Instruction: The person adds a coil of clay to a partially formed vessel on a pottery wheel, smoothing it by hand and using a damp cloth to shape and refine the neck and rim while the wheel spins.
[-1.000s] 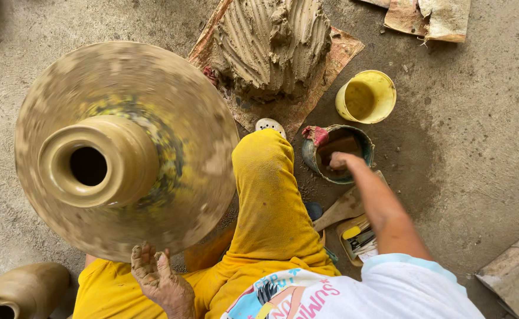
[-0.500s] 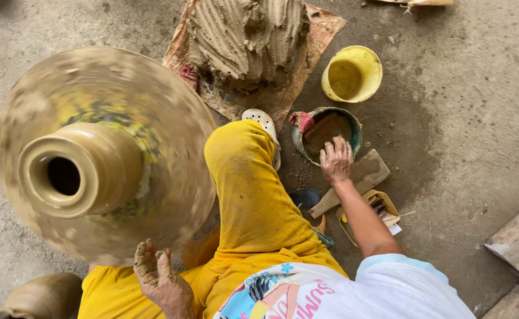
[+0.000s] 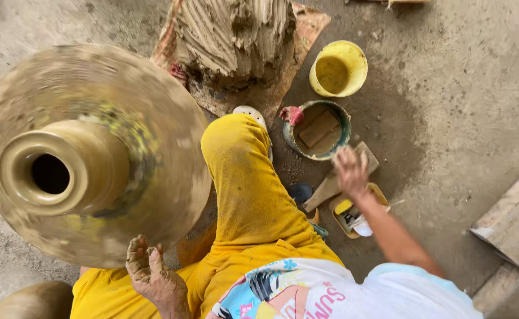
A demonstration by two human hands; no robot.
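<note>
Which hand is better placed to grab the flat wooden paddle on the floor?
Right. The right hand hovers right over the flat wooden paddle, beside the green water bowl. The clay-covered left hand sits at the spinning wheel's rim, across the yellow-trousered leg.

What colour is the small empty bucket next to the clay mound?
Yellow; the bucket shows clearly in the head view, its only view.

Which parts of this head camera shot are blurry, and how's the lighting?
In the head view, the spinning wheel disc is smeared by motion blur, the clay vase on it slightly soft; the right hand over the wooden paddle is blurred too. The left hand, the clay mound and the yellow bucket look sharp. Light is soft and even, with no glare.
</note>
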